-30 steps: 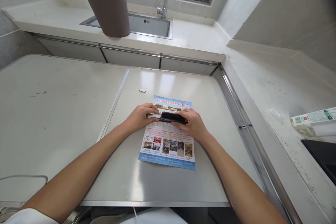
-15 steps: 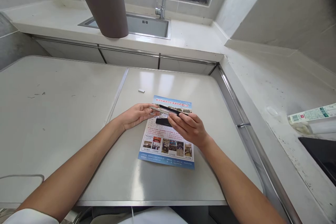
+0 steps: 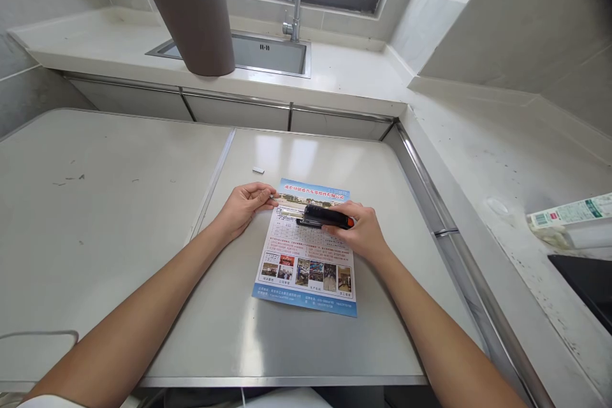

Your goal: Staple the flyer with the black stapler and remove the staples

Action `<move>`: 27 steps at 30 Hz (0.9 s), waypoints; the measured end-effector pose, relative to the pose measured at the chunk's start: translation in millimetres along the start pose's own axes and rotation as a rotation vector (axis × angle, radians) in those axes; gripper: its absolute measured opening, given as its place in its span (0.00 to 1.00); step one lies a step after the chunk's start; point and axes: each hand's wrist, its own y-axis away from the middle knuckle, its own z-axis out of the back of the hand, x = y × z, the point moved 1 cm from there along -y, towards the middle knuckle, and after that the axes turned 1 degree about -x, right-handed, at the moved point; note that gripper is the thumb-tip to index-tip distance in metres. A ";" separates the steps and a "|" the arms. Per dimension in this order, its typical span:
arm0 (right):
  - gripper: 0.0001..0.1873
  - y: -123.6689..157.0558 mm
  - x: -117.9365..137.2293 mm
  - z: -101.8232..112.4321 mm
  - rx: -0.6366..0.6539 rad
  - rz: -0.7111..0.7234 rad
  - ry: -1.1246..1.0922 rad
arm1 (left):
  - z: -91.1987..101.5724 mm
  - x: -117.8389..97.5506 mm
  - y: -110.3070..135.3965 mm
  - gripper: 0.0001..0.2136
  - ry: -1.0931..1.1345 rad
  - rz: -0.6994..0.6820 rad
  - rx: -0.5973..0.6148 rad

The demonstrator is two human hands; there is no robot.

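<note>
A printed flyer [image 3: 306, 268] with a blue border lies flat on the steel table [image 3: 268, 344]. A black stapler [image 3: 325, 217] with an orange end rests across the flyer's upper part. My right hand [image 3: 363, 233] is closed round the stapler's right end. At the flyer's top left edge, my left hand [image 3: 246, 204] has its fingers pinched together on something small and silvery that I cannot make out.
A small white piece [image 3: 258, 170] lies on the table beyond the flyer. A sink [image 3: 268, 54] with a tap sits in the far counter under a window. A brown duct [image 3: 196, 6] hangs overhead. A white roll [image 3: 571, 220] and a dark hob corner [image 3: 590, 280] sit at the right.
The stapler was held open above the flyer by both hands; it now lies closed on the flyer under my right hand, and my left hand has drawn back to the left.
</note>
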 end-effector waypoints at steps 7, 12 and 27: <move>0.16 -3.1 -1.4 -0.2 0.154 0.068 0.044 | -11.7 -6.3 8.4 0.23 -0.061 -0.088 0.112; 0.18 -7.0 0.6 11.5 0.277 0.147 -0.008 | -19.5 -8.5 14.1 0.23 -0.180 -0.167 0.184; 0.26 9.9 57.2 -20.9 0.141 0.574 0.337 | -30.9 -5.5 20.3 0.17 -0.170 -0.227 0.389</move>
